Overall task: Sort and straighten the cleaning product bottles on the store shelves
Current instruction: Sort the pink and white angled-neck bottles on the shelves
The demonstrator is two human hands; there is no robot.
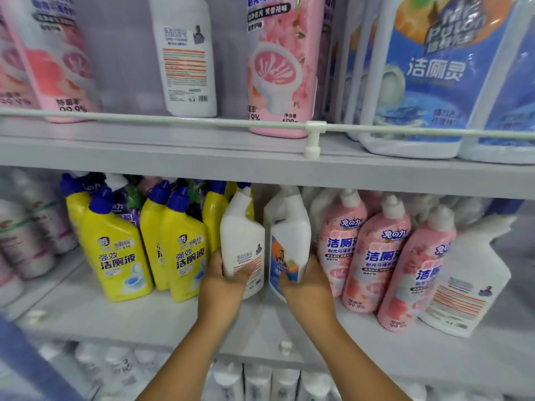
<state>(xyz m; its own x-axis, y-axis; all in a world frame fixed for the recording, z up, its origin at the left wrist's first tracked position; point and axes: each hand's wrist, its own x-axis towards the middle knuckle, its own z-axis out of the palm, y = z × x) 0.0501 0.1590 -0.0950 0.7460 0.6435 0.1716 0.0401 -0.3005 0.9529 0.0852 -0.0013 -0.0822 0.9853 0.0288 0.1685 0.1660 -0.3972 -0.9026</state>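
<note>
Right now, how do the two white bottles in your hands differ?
The left hand grips the left white bottle, which shows its back label of fine print and stands nearly upright. The right hand grips the right white bottle, which shows a blue and orange front label and leans left. Both are white with angled necks, on the middle shelf.

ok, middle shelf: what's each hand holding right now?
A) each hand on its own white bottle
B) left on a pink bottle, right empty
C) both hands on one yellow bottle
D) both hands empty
A: the left hand grips the white bottle with its back label showing, and the right hand grips the white bottle with the blue-orange label, between the yellow bottles and pink bottles.
</note>
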